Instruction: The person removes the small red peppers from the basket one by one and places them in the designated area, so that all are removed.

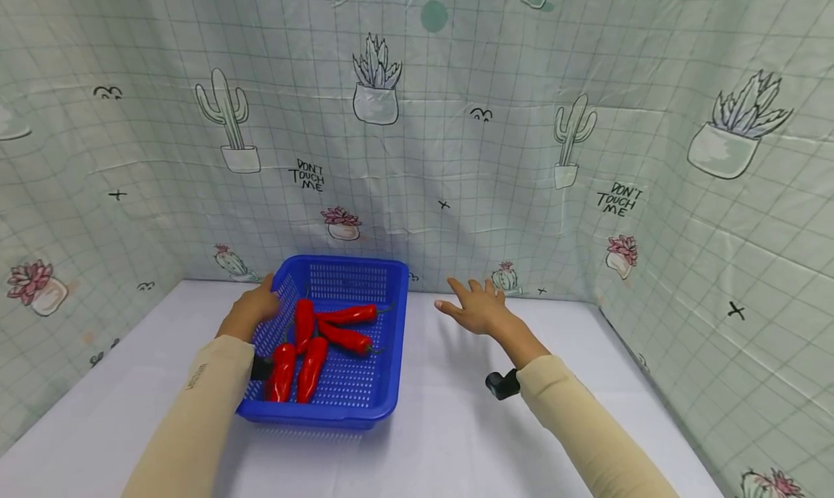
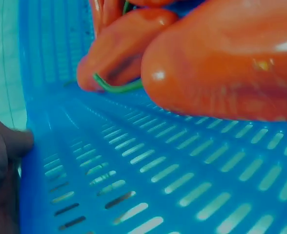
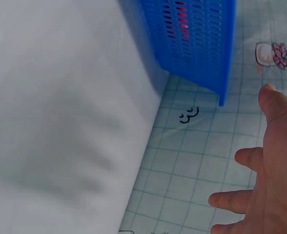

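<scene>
A blue plastic basket [image 1: 391, 339] with slotted walls sits on the white table, left of the middle. Several red chili peppers [image 1: 313, 368] with green stems lie inside it, mostly toward its left side. My left hand [image 1: 250, 311] holds the basket's left rim from outside; in the left wrist view the thumb [image 2: 19, 142] touches the rim, and other fingers are partly hidden behind the slotted wall. To the right of the basket, my right hand [image 1: 481, 310] hovers above the table with its fingers spread and nothing in it.
The white tabletop [image 1: 443, 440] extends around the basket. A pale grid-patterned cloth [image 1: 443, 158] with cactus drawings hangs behind the table and along both sides. A black wrist camera [image 1: 503, 384] is strapped below the right wrist.
</scene>
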A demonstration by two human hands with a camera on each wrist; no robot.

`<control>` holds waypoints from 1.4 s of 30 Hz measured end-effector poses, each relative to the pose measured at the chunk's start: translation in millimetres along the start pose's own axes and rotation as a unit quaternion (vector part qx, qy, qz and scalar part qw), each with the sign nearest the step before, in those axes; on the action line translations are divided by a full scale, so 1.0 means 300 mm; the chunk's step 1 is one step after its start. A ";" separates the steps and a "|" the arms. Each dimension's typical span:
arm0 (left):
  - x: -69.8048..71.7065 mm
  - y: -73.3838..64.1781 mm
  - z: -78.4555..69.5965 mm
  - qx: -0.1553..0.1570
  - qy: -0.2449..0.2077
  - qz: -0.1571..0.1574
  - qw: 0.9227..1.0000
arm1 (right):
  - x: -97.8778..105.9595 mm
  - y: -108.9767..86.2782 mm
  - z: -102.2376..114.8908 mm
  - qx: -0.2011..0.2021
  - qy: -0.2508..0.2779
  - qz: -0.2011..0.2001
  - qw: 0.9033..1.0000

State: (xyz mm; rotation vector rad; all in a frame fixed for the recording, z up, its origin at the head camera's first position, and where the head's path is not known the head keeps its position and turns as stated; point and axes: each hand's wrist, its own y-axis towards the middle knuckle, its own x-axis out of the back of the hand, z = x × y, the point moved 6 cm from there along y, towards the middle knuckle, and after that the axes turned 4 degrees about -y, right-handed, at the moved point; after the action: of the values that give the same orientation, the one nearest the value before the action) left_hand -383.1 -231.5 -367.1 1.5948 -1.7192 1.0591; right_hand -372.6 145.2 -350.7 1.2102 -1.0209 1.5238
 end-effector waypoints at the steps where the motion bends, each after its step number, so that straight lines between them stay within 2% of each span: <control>1: -0.004 0.019 0.020 -0.005 -0.010 0.007 1.000 | -0.002 0.001 -0.001 -0.001 0.001 0.001 1.000; 3: -0.021 0.088 0.079 -0.024 -0.042 0.024 0.999 | -0.006 0.001 -0.003 -0.003 0.003 0.003 1.000; 4: -0.035 0.139 0.118 -0.041 -0.061 0.028 0.997 | -0.009 0.002 -0.005 -0.004 0.003 0.004 1.000; 7: -0.096 0.325 0.268 -0.097 -0.149 0.024 0.984 | -0.018 0.003 -0.009 -0.005 0.009 0.005 1.000; 8: -0.110 0.366 0.304 -0.104 -0.175 0.025 0.979 | -0.020 0.003 -0.010 -0.004 0.011 0.005 1.000; 9: -0.116 0.381 0.320 -0.109 -0.190 0.032 0.975 | -0.023 0.003 -0.010 -0.003 0.015 0.006 1.000; 10: -0.119 0.380 0.323 -0.110 -0.203 0.039 0.972 | -0.026 0.004 -0.010 -0.003 0.017 0.007 1.000; 11: -0.114 0.359 0.310 -0.105 -0.217 0.049 0.969 | -0.028 0.003 -0.010 -0.002 0.019 0.008 1.000; 12: -0.102 0.315 0.279 -0.092 -0.220 0.061 0.969 | -0.030 0.004 -0.010 -0.002 0.022 0.010 1.000; 15: -0.045 0.126 0.153 -0.062 -0.220 0.097 0.969 | -0.037 0.012 -0.001 0.002 0.025 0.012 1.000; 17: -0.019 0.045 0.098 -0.051 -0.243 0.106 0.963 | -0.039 0.020 0.008 0.009 0.027 0.008 1.000; 19: -0.004 -0.001 0.067 -0.041 -0.265 0.113 0.957 | -0.040 0.032 0.022 0.021 0.031 0.000 0.999; 21: -0.001 -0.007 0.061 -0.026 -0.295 0.116 0.948 | -0.039 0.045 0.040 0.037 0.048 -0.012 0.998; 23: -0.003 -0.011 0.057 -0.021 -0.312 0.116 0.943 | -0.034 0.057 0.063 0.056 0.072 -0.026 0.995; 27: -0.009 -0.014 0.049 -0.022 -0.330 0.110 0.937 | -0.018 0.080 0.115 0.076 0.143 -0.061 0.985; 31: -0.016 -0.006 0.051 -0.021 -0.345 0.104 0.933 | 0.002 0.100 0.171 0.062 0.205 -0.102 0.972; 36: -0.018 0.006 0.061 -0.028 -0.340 0.095 0.935 | 0.005 0.123 0.257 0.066 0.245 -0.117 0.960; 42: -0.012 -0.004 0.054 -0.027 -0.334 0.088 0.938 | -0.012 0.144 0.337 0.063 0.258 -0.098 0.959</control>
State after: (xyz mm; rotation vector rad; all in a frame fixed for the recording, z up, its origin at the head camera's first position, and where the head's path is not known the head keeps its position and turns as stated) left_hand -379.6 -243.2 -378.4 1.9289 -2.3380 0.5530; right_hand -390.9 37.3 -339.3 0.8926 -0.4508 1.6424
